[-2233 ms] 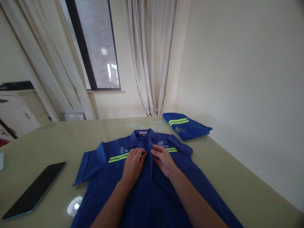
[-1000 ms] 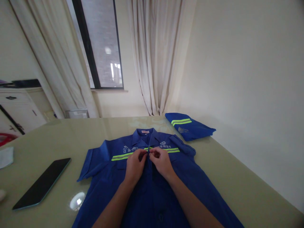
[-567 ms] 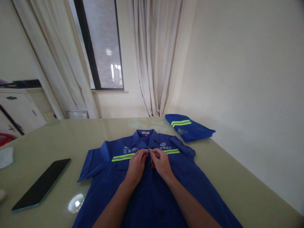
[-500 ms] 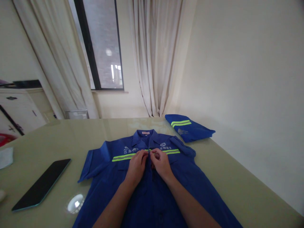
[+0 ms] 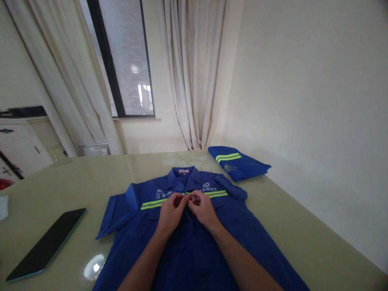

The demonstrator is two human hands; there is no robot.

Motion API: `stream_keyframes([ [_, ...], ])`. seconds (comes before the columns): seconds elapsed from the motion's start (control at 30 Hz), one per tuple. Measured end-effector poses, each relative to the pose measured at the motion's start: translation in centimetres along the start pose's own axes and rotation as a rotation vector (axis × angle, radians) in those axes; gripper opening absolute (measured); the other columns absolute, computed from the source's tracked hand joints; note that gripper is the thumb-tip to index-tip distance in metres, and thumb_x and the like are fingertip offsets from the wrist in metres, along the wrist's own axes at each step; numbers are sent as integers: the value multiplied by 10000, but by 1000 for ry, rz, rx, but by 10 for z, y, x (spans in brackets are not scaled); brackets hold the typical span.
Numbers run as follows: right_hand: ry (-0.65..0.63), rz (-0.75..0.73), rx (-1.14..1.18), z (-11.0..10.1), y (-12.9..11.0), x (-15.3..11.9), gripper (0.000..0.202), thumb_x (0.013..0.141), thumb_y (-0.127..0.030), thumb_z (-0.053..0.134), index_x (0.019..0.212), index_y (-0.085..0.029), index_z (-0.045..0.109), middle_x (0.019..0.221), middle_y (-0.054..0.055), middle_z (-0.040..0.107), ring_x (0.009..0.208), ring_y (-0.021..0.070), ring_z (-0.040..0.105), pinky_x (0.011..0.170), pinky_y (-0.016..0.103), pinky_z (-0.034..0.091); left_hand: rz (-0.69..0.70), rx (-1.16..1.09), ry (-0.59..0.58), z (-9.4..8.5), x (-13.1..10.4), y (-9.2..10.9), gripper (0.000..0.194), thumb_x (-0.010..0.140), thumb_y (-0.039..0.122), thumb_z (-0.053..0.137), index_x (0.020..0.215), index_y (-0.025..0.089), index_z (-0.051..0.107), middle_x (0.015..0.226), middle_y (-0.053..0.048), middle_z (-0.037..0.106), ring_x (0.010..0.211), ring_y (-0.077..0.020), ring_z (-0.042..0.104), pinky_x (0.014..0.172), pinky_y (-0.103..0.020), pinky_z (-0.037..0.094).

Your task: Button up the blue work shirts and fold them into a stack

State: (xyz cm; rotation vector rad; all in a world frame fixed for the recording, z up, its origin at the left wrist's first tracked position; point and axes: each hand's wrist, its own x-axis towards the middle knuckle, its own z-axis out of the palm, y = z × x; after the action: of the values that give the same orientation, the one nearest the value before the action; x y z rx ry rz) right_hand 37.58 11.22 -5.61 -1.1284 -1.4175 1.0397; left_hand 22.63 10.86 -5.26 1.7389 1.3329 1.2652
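Note:
A blue short-sleeved work shirt (image 5: pixel 127 214) lies front side up, its collar pointing away from me. Yellow-green reflective stripes and white lettering cross its chest. At the front opening, level with the stripe, my left hand (image 5: pixel 171 212) pinches the edge of the shirt. My right hand (image 5: pixel 202 208) pinches the fabric right beside it, fingertips almost meeting the left ones. Whatever small part lies between the fingertips is hidden.
A folded blue garment (image 5: pixel 239 163) with a matching stripe lies by the wall at the back right. On the left, a dark tablet (image 5: pixel 47 244) rests on the glossy table (image 5: pixel 100 173). Curtains (image 5: pixel 194 81) hang beyond.
My left fingers have shifted from flat beside the shirt's edge to a rounder pinch, and both hands' fingertips have come closer together. The view has turned slightly to the right.

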Motion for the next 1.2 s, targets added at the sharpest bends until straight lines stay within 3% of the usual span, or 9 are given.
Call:
stream_keyframes([
  [0.2,69,-120,-198,-2,-4,-2,96,775,-253,693,827,-225,769,584,-19,631,536,151,532,544,258,380,-2,31,2,-1,0,1,294,911,479,586,858,213,700,805,-37,778,750,-233,739,683,-324,545],
  [0.47,148,-220,-206,-2,-7,-2,99,792,-208,734,825,-262,811,784,31,662,649,178,573,632,299,427,20,-36,5,1,0,-6,207,887,405,589,893,219,681,855,-35,779,816,-229,749,766,-342,576],
  [0.83,82,-237,-224,-5,-8,0,127,806,-160,712,838,-241,804,789,30,659,679,179,588,645,290,445,-21,-110,-5,-2,3,-4,248,865,446,638,887,204,688,837,-31,771,790,-221,736,725,-321,569],
  [1.0,114,-262,-429,0,-8,-5,131,850,-155,712,908,-232,801,833,22,660,671,157,581,658,275,435,-37,-118,14,0,5,-8,243,829,432,660,803,192,684,765,-27,745,720,-212,694,677,-309,526],
  [1.2,166,-288,-585,4,-11,-11,126,909,-158,682,930,-237,779,915,25,690,797,171,639,744,267,461,-63,-168,61,3,6,-7,241,781,432,655,759,192,658,703,-3,695,676,-188,647,643,-284,495],
])
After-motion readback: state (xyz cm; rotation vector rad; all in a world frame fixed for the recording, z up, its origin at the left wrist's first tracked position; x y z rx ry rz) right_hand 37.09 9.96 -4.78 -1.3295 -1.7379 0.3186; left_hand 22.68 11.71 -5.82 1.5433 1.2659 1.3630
